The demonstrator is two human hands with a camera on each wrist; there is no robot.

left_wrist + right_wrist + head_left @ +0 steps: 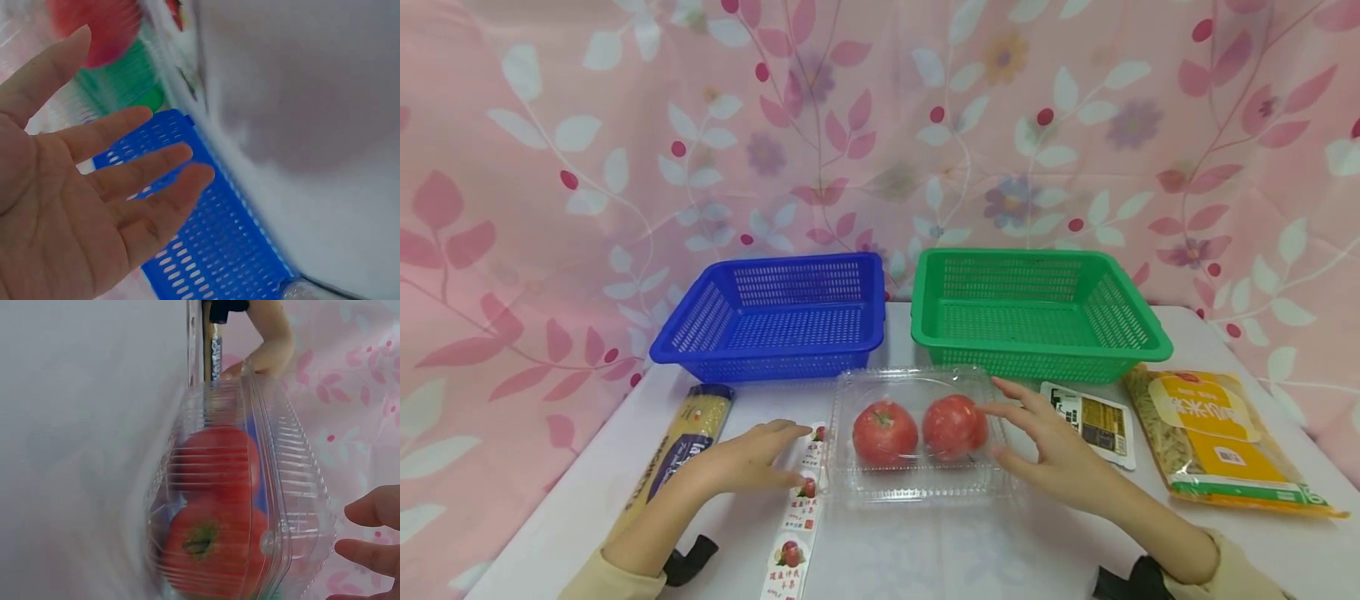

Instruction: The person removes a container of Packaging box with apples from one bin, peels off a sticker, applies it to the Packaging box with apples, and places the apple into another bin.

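A clear plastic clamshell box with its lid down holds two red tomatoes side by side. My left hand hovers at the box's left side, its palm turned inward and fingers apart, gripping nothing. In the left wrist view this hand shows a bare palm. A strip of stickers printed with red fruit lies beside the box, beneath the left fingertips. On the other side, my right hand has its spread fingers at the box's right edge. The right wrist view has its fingertips beside the lid.
Behind the box stand a blue basket and a green basket. A pack of spaghetti lies left, partly behind the left forearm. To the right are a flat black-and-gold sachet and a yellow bag of dry food.
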